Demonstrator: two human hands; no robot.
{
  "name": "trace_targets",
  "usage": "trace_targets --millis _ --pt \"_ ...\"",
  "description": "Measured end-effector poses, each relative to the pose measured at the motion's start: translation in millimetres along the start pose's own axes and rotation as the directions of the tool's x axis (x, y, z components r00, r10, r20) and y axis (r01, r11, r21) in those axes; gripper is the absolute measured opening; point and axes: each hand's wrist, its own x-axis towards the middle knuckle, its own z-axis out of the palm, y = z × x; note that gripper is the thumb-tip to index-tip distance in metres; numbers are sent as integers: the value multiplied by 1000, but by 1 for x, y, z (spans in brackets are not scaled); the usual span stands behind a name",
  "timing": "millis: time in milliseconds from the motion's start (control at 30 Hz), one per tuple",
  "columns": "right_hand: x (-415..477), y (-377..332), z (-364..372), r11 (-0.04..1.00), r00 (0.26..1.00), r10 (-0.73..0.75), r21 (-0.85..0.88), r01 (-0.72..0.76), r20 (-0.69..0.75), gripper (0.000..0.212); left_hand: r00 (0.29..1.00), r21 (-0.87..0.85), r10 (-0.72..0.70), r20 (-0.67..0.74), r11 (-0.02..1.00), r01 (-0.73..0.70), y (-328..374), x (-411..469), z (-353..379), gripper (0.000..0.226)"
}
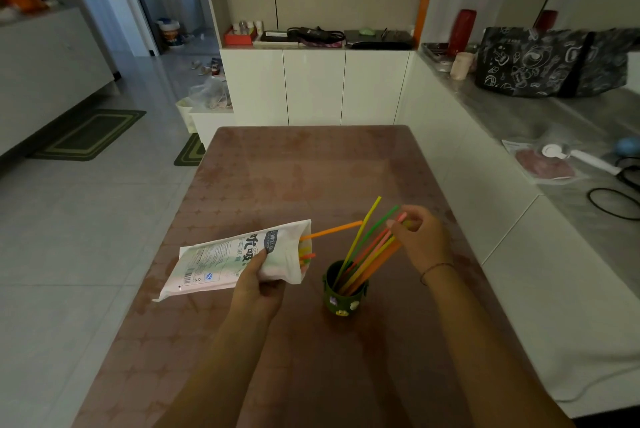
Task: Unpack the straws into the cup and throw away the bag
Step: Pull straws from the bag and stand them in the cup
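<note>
Plastic straws [372, 254] in orange, green, yellow & pink lean in a fan out of the green cup [343, 294], which stands on the table [311, 168] near its right edge, towards the near end. Your right hand [420, 240] has its fingers pinched round the upper ends of that bunch, so the step in hand looks like seating them. Let them slide down till the tips hit the cup bottom, then loosen the pinch; if you drop them while they lean this far right, the cup may tip, since it's small & the straws are long.

Your left hand [258, 277] is clenched on the bag [235, 258], held off the table w/ the open mouth facing right, just beside the cup. More straws are inside; one orange straw [332, 229] sticks far out of the mouth, almost reaching the bunch. Keep the mouth level or slightly up so nothing spills.

Room: the table's far half & left side are bare, plenty of space to swing. The right edge is close to the cup w/ a gap down to the floor before the counter [519, 123], so a toppled cup could go over. Nudge it inward if you can. A bin for the bag: can't tell where.
</note>
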Motion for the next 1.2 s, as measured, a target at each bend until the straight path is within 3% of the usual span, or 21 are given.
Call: trace_targets --millis 100,200,267,333,533,600,700,800,933,1033,1200 --pt "-2 -15 -10 996 983 -90 -22 88 -157 42 1000 6 0 23 1000 0 3 0 2 26" --pt "-9 -29 -9 980 973 -117 135 146 -200 25 997 37 33 65 999 -35 3 1 5 32" --pt "-20 -39 6 920 998 -27 388 48 -60 9 992 60 68 102 995 -74 3 0 7 32" --pt "-33 -44 26 814 990 87 565 -137 114 13 984 77 109 143 990 -121 3 -3 9 30" --pt "-52 -37 63 639 876 333 601 -481 348 25 932 179 232 277 941 -288 8 -12 15 49" --pt "-56 -42 70 522 820 335 633 -572 464 27 916 202 237 324 928 -312 8 -16 18 51" --pt "-62 -49 81 302 734 252 670 -679 630 47 894 251 220 391 909 -333 2 -23 22 52" --pt "-60 -51 83 158 684 229 667 -728 693 51 888 282 233 397 890 -359 0 -27 22 59" --pt "-57 -44 79 157 673 278 659 -736 686 39 846 297 296 443 842 -450 6 -31 21 63" --pt "-56 -45 79 137 681 265 673 -727 682 42 804 359 331 493 764 -535 6 -36 25 60" --pt "-56 -51 86 167 700 225 681 -713 678 42 821 367 354 448 765 -530 6 -35 24 56"
